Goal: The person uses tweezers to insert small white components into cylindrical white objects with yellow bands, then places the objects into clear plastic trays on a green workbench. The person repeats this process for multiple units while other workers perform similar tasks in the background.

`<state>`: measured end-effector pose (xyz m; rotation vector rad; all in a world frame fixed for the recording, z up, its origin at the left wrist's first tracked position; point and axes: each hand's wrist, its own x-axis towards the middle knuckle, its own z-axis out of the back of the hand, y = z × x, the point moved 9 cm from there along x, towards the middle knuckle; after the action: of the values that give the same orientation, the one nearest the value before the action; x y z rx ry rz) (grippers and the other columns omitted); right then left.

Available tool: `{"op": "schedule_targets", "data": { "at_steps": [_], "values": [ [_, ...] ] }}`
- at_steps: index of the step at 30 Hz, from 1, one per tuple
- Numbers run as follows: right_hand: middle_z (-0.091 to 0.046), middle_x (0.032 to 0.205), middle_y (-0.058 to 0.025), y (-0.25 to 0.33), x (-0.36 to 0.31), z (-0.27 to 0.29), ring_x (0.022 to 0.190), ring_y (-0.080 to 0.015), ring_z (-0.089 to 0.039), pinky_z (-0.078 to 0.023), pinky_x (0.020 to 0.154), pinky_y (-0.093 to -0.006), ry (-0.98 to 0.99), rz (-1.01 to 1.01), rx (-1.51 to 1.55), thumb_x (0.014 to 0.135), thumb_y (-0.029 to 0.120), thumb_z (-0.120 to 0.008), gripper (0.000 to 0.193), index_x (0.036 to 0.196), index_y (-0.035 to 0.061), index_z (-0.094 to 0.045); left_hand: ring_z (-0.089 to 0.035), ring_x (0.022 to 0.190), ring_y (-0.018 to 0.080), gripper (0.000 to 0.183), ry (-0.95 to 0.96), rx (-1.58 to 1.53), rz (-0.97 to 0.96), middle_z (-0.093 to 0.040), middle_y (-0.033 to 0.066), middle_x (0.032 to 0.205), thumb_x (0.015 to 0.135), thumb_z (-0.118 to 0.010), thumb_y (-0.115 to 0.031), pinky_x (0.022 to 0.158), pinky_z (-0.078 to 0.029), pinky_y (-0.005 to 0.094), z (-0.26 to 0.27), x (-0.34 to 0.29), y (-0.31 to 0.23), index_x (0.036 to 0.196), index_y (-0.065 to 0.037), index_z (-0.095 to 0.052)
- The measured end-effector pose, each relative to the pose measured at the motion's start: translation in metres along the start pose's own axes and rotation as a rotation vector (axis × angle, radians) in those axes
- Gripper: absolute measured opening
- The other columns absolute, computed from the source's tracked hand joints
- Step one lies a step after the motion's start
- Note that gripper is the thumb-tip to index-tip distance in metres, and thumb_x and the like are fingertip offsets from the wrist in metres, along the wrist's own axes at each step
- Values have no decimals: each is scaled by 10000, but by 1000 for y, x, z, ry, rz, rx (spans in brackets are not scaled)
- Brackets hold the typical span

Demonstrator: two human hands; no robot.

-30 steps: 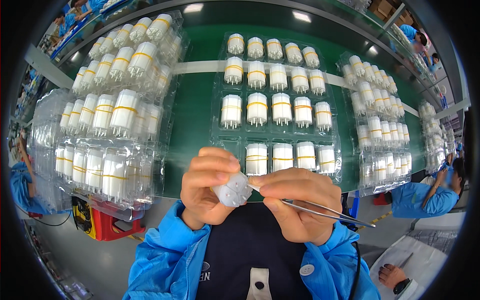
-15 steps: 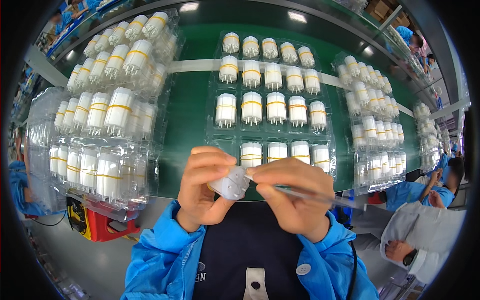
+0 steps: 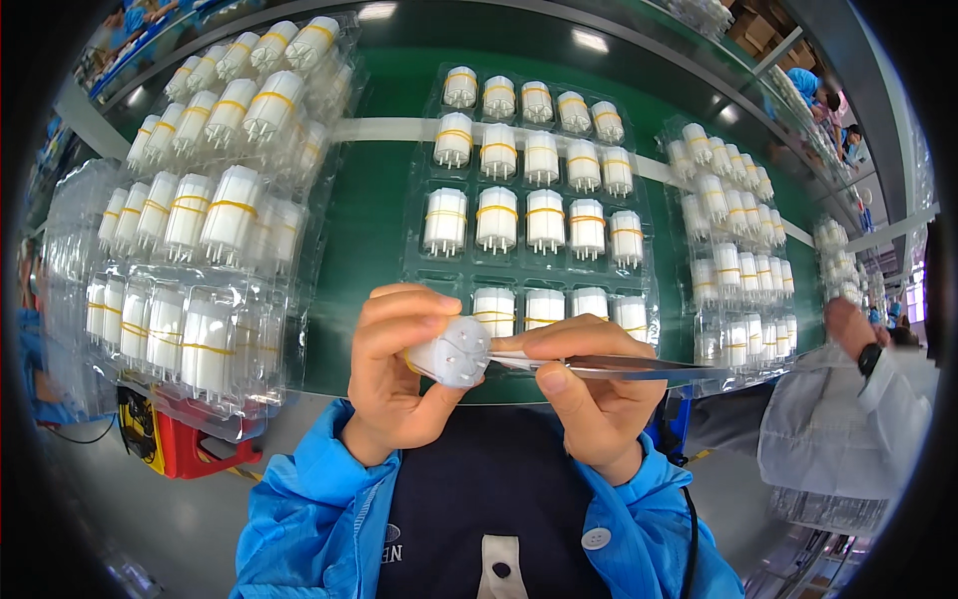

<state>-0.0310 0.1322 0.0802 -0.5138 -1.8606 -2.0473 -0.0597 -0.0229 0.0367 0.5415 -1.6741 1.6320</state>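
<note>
Hands (image 3: 391, 377) overlapping central tray (image 3: 539, 277), left tray stack (image 3: 235, 278), right stack (image 3: 740, 305)

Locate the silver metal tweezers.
Head view, right of centre: the tweezers are in the right hand, tips at the white plastic cylinder in the left hand.

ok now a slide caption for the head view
Left hand holds a white cylindrical part, right hand holds tweezers at its end, before a clear tray of similar parts.

Before the middle tray (image 3: 529, 270), a cylinder (image 3: 449, 352) is held; tray stacks (image 3: 215, 278) are set left and, seemingly, right of it.
</note>
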Motion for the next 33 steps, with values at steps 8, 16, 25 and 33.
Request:
{"op": "schedule_targets", "data": {
  "at_steps": [8,16,25,33],
  "values": [
    [-694,926,-179,-3,0,-1,823,-201,-675,-529,708,-273,-19,-41,-5,833,-37,-656,167,997,-68,-659,-518,992,274,552,29,147,-60,-511,185,1132,700,-728,30,777,-484,335,-1,2,-6,1166,-38,-439],
    [-679,937,-190,-15,-4,-1,840,-204,-672,-541,737,-288,-77,-91,158,862,-46,-624,143,999,-82,-649,-518,990,275,564,26,154,-52,-511,183,1130,694,-723,47,777,-482,331,1,3,-7,1172,-42,-438],
    [-663,945,-191,-19,-2,-2,856,-205,-668,-553,762,-292,-75,-117,201,873,-65,-599,132,996,-98,-636,-521,984,272,532,1,80,-26,-526,182,1137,705,-723,28,780,-481,337,2,1,-3,1163,-39,-459],
    [-659,950,-194,-19,-2,-2,860,-209,-673,-565,773,-302,-64,-114,194,883,-61,-587,129,1000,-101,-626,-520,967,260,558,54,86,-48,-511,190,1132,714,-732,20,751,-476,323,-1,1,-4,1181,-47,-434]
  ]
}}
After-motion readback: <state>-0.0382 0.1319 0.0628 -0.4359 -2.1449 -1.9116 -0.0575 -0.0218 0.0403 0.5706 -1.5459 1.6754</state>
